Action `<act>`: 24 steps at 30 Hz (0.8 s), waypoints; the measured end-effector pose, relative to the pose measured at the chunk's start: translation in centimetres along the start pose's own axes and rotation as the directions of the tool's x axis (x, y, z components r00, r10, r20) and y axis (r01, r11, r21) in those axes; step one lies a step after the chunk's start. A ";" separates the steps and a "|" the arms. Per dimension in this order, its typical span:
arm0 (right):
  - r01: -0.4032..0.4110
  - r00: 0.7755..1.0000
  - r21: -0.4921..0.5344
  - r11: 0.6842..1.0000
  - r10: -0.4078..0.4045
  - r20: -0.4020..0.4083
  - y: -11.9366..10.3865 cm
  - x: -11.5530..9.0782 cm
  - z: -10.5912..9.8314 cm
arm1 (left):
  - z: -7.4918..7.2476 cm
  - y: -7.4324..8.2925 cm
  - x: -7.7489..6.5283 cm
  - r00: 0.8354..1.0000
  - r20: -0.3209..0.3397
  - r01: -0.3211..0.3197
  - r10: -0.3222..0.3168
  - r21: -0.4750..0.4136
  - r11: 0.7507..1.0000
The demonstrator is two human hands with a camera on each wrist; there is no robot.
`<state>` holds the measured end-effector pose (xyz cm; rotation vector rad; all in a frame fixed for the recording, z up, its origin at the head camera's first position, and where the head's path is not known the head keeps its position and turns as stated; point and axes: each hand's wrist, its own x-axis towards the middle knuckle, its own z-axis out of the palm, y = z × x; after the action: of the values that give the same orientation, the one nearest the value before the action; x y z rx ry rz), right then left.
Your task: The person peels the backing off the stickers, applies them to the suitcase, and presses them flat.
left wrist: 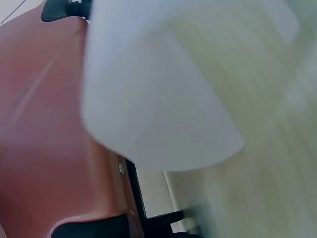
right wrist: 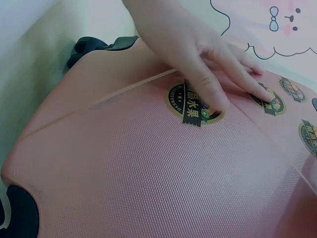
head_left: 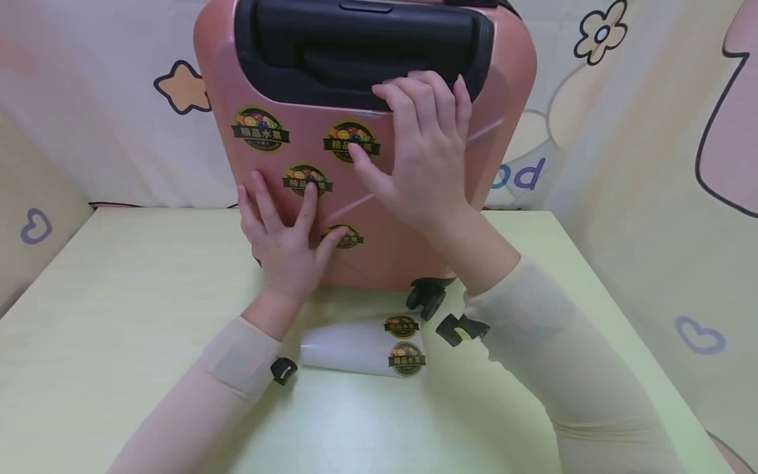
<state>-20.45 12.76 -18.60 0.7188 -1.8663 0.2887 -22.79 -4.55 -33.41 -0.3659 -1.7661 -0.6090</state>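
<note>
A pink suitcase (head_left: pixel 385 263) with a black handle panel (head_left: pixel 367 39) stands upright on the table. Several round fruit stickers with Chinese lettering are on its front. My left hand (head_left: pixel 287 257) lies on the suitcase with fingers spread. Its thumb touches the lowest sticker (head_left: pixel 351 241) and its index fingertip the middle sticker (head_left: pixel 302 179); the right wrist view shows this too. Higher up, my right hand (head_left: pixel 429 155) rests at the panel's lower edge, fingers slightly bent. Its thumb overlaps the upper right sticker (head_left: pixel 340 139). The upper left sticker (head_left: pixel 260 131) is uncovered.
A white backing sheet (head_left: pixel 349 345), curled at its left end, lies before the suitcase and bears two stickers (head_left: pixel 406 359). A black suitcase wheel (head_left: pixel 428 296) stands close to it. Printed curtains (head_left: pixel 639 164) surround the pale table (head_left: pixel 148 296).
</note>
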 end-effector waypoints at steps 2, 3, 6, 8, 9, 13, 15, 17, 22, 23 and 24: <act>0.004 1.000 0.001 1.000 -0.004 -0.001 0.0 0.0 0.0 | 0.0 0.1 0.0 0.999 -0.044 0.008 -0.009 -0.017 1.000; 0.005 1.000 0.002 1.000 -0.005 -0.001 0.0 0.0 0.1 | 0.0 0.1 0.1 0.998 -0.061 0.014 -0.015 -0.027 1.000; 0.000 1.000 0.011 1.000 0.000 -0.003 0.0 -0.1 0.1 | -0.2 0.2 0.0 0.998 -0.060 0.027 -0.029 -0.028 0.999; -0.005 1.000 0.014 1.000 0.005 -0.001 0.0 -0.1 0.1 | -0.2 0.4 -0.1 0.999 -0.015 0.036 -0.036 -0.006 0.999; -0.007 1.000 0.012 1.000 0.007 0.004 0.0 -0.1 0.1 | -0.2 0.5 -0.2 0.999 0.016 0.037 -0.037 0.007 0.999; -0.007 1.000 0.006 1.000 0.007 -0.002 0.1 -0.2 0.0 | -0.1 0.7 -0.5 0.997 0.077 0.031 -0.032 0.016 0.999; -0.002 1.000 0.008 1.000 0.002 -0.010 0.1 -0.1 0.1 | 0.0 0.6 -0.4 0.998 0.057 0.030 -0.030 0.001 1.000; 0.003 1.000 0.010 1.000 -0.003 -0.015 0.1 0.0 0.1 | -0.1 0.5 -0.4 0.999 0.032 0.025 -0.024 -0.013 1.000; 0.002 1.000 -0.001 1.000 -0.002 -0.009 0.1 -0.1 0.2 | -0.3 0.1 -0.6 0.999 0.030 0.015 -0.014 -0.027 1.000; 0.002 1.000 -0.001 1.000 -0.002 -0.012 0.1 -0.1 0.2 | -0.4 0.0 -0.6 0.999 0.050 0.013 -0.011 -0.023 1.000; 0.002 1.000 -0.001 1.000 -0.003 -0.016 0.1 -0.1 0.2 | -0.4 0.0 -0.7 0.998 0.064 0.011 -0.009 -0.024 1.000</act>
<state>-20.64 12.82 -18.74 0.7163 -1.8499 0.2917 -22.31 -4.73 -33.97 -0.3976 -1.8242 -0.6329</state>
